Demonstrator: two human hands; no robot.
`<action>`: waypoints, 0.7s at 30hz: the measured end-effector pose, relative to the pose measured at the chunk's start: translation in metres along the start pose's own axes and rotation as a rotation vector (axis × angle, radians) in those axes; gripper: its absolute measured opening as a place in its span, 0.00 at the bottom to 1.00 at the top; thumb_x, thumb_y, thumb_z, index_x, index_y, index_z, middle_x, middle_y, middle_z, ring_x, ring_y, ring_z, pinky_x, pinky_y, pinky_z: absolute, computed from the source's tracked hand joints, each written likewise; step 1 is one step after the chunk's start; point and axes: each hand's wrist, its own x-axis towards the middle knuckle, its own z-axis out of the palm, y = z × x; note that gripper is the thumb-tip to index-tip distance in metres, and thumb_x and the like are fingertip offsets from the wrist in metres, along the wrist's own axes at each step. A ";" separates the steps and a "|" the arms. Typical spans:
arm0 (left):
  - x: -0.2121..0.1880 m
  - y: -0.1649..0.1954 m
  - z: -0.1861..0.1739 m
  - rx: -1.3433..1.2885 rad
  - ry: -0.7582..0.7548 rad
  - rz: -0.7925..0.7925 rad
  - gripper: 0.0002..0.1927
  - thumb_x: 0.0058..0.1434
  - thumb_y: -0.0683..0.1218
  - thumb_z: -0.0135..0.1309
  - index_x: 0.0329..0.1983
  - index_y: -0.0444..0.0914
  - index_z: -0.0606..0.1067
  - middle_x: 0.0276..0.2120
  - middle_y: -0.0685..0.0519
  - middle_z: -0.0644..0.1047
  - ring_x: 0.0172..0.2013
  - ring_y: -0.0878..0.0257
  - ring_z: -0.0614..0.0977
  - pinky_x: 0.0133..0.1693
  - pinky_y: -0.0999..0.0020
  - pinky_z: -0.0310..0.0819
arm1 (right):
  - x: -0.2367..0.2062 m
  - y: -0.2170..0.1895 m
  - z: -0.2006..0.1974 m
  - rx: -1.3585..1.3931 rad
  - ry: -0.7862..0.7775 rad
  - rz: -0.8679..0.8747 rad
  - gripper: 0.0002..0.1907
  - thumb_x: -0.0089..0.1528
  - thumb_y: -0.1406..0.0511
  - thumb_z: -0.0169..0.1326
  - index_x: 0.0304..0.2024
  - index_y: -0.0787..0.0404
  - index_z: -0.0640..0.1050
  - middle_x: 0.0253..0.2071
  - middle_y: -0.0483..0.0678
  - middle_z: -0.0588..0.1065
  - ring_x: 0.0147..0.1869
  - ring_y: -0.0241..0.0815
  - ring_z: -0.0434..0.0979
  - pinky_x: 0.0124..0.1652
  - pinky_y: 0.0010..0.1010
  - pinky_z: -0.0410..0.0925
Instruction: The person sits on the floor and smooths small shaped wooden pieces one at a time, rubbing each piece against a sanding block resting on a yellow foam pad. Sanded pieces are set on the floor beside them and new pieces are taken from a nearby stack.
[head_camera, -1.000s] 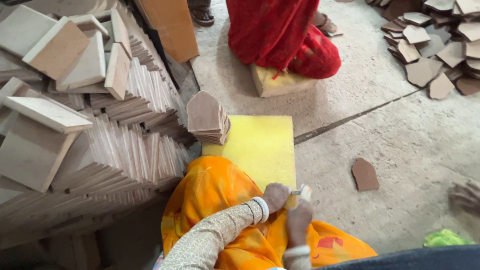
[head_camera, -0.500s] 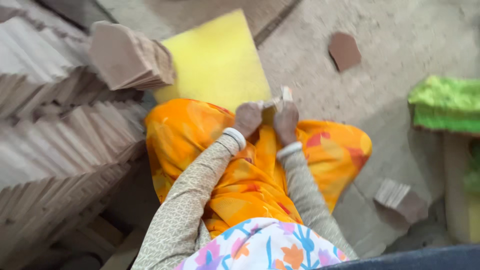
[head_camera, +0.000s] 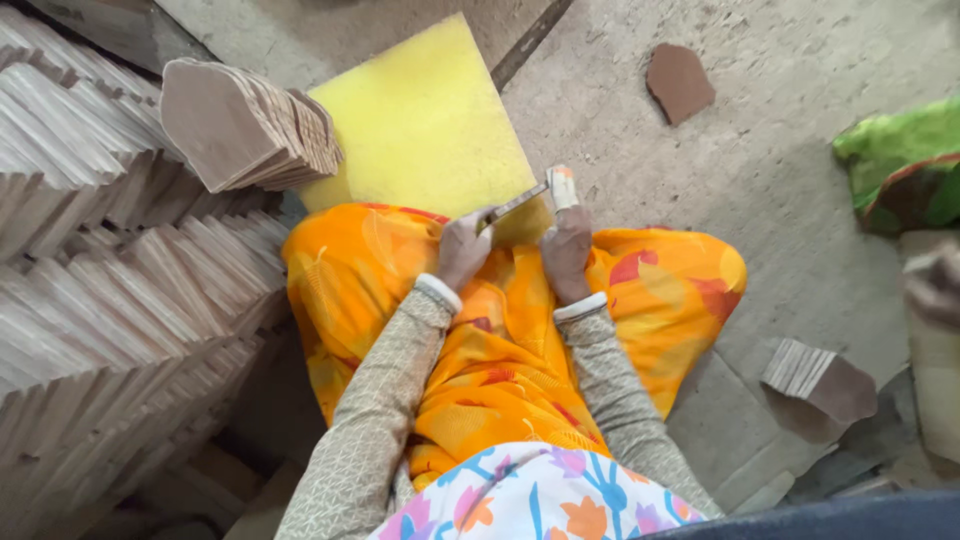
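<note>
My left hand (head_camera: 463, 250) grips a thin flat tile piece (head_camera: 512, 205) edge-on above my orange-clad lap. My right hand (head_camera: 567, 248) is closed around a small pale block tool (head_camera: 562, 187) held upright against the tile's far end. Both hands sit close together over the near edge of a yellow foam pad (head_camera: 420, 115) lying on the floor. A stack of brown pointed tiles (head_camera: 250, 125) leans on the pad's left side.
Rows of pale stacked tiles (head_camera: 90, 260) fill the left. A single brown tile (head_camera: 680, 82) lies on the concrete floor at the back right. Another small tile stack (head_camera: 820, 375) sits at my right. Green cloth (head_camera: 900, 165) lies at the right edge.
The view has tilted down and closer onto my lap. My hands have stayed together on the tile piece and tool, with the left now gripping the thin tile more visibly.
</note>
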 end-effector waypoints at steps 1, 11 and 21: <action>-0.003 0.001 0.001 0.040 -0.017 -0.044 0.18 0.60 0.43 0.54 0.54 0.40 0.81 0.40 0.39 0.82 0.40 0.44 0.84 0.44 0.54 0.78 | 0.007 0.002 -0.001 0.031 -0.024 0.012 0.05 0.51 0.73 0.50 0.30 0.69 0.72 0.32 0.65 0.71 0.39 0.67 0.71 0.39 0.54 0.64; -0.005 0.009 0.011 0.021 0.023 0.258 0.12 0.65 0.43 0.54 0.51 0.36 0.77 0.43 0.41 0.82 0.43 0.44 0.82 0.46 0.52 0.77 | -0.010 -0.067 -0.033 0.027 -0.012 -0.083 0.24 0.55 0.76 0.48 0.55 0.66 0.72 0.55 0.61 0.72 0.58 0.64 0.70 0.52 0.49 0.65; -0.005 0.012 0.011 -0.012 0.049 0.159 0.11 0.61 0.39 0.52 0.48 0.35 0.76 0.39 0.41 0.82 0.42 0.45 0.83 0.44 0.52 0.78 | 0.005 -0.101 -0.025 -0.256 -0.072 -0.137 0.35 0.60 0.73 0.49 0.72 0.63 0.67 0.72 0.55 0.67 0.77 0.64 0.61 0.64 0.51 0.61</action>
